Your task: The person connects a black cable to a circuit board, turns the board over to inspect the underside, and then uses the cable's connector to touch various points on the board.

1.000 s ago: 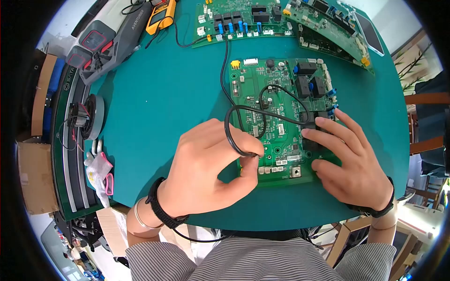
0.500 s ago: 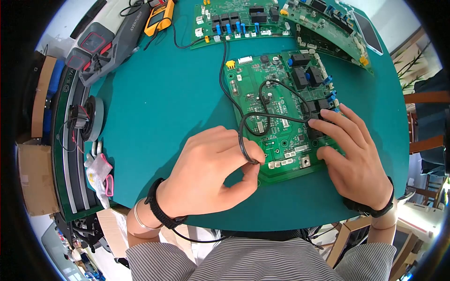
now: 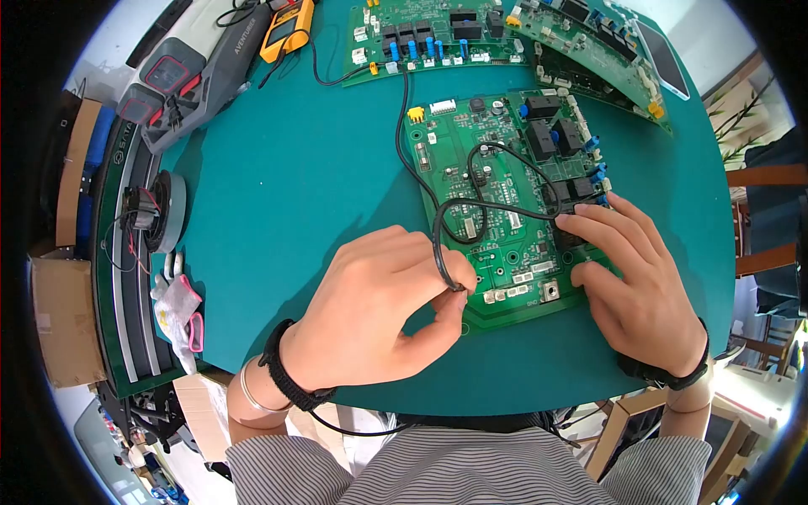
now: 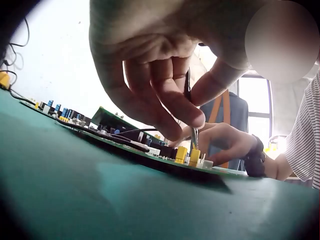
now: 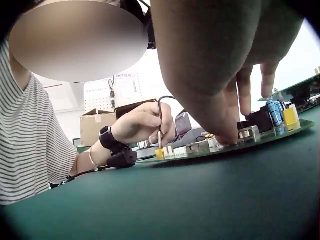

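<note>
A green circuit board [image 3: 492,318] with black relays and white connectors lies in front of me, its front edge turned at a slant. Near its front left corner my left hand [image 3: 370,307] pinches the end of a black cable [image 3: 497,204], thumb against forefinger. In the left wrist view a slim metal tip [image 4: 194,139] points down from those fingers at a yellow connector [image 4: 194,158] on the board's edge. My right hand [image 3: 644,290] rests on the board's right side, fingers loosely bent and spread by the relays [image 3: 540,141], thumb near the front edge.
The cable loops over the board and runs back toward a second board [image 3: 438,38]. More boards [image 3: 589,46] lean at the back right, beside a phone [image 3: 661,59]. A yellow multimeter [image 3: 286,32], a grey tool case [image 3: 202,84] and a round reel [image 3: 172,210] stand on the left.
The board has turned a little, its front right corner swinging away from me. My left hand has shifted slightly with the cable, and the right hand has moved slightly to the right.
</note>
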Demonstrator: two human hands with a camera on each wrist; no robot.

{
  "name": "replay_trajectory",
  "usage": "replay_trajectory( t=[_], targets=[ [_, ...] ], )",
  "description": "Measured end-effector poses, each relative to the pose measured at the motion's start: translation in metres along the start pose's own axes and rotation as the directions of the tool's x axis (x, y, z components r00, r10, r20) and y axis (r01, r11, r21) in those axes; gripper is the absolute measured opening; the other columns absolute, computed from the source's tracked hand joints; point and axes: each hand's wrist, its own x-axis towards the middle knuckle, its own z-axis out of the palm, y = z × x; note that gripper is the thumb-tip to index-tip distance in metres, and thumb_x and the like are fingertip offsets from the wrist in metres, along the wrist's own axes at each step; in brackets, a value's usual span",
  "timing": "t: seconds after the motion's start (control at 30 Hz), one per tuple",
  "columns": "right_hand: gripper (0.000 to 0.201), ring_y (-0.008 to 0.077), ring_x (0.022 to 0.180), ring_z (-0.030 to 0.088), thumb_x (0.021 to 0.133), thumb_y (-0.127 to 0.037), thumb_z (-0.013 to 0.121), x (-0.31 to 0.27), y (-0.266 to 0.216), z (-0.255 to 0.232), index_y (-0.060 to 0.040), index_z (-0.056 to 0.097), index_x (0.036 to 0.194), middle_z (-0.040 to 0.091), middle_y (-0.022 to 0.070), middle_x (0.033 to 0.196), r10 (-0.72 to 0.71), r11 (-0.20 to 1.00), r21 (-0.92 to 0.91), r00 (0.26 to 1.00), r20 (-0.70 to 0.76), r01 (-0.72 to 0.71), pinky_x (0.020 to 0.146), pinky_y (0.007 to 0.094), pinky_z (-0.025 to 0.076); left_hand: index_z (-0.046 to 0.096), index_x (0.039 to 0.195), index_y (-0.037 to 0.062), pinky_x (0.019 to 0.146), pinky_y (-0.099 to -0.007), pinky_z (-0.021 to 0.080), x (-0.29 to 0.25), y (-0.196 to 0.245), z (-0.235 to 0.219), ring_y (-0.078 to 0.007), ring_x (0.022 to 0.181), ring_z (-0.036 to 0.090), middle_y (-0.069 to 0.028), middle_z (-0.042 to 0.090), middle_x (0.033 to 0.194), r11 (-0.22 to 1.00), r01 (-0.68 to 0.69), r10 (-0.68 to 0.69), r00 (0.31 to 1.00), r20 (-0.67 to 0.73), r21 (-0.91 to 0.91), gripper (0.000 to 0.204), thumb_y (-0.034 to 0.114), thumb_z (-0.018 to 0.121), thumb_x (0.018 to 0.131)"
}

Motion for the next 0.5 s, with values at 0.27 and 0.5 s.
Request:
replay_trajectory(
  t=[0.27,0.5],
  targets=[
    [0.021,0.0334,0.129,0.058,0.069,0.001,0.069,-0.0004,-0.0004,-0.0001,-0.0009,0.059,0.087,0.06,0.0149,0.137,0.012,1.0,0.024,1.0,0.002,-0.012,0.116,0.0553,0.042,0.069,0.091,0.0046,0.066,-0.0371,0.05,0.0001,0.001,-0.0005,-0.0263,0.073,0.068,-0.0057,0.071,0.082,1.0,0.007,-0.007,1.0,0.015,-0.001,0.021,-0.007,0.07,0.074],
    [0.021,0.0333,0.129,0.058,0.069,0.001,0.07,-0.0001,-0.0004,-0.0009,-0.0007,0.059,0.087,0.06,0.0148,0.137,0.014,0.999,0.03,1.0,0.007,-0.014,0.115,0.0551,0.043,0.069,0.091,0.0046,0.065,-0.0372,0.049,0.0002,0.0011,-0.0006,-0.0265,0.072,0.068,-0.0055,0.071,0.082,1.0,0.012,-0.012,1.0,0.018,-0.003,0.021,-0.008,0.069,0.074]
  ],
)
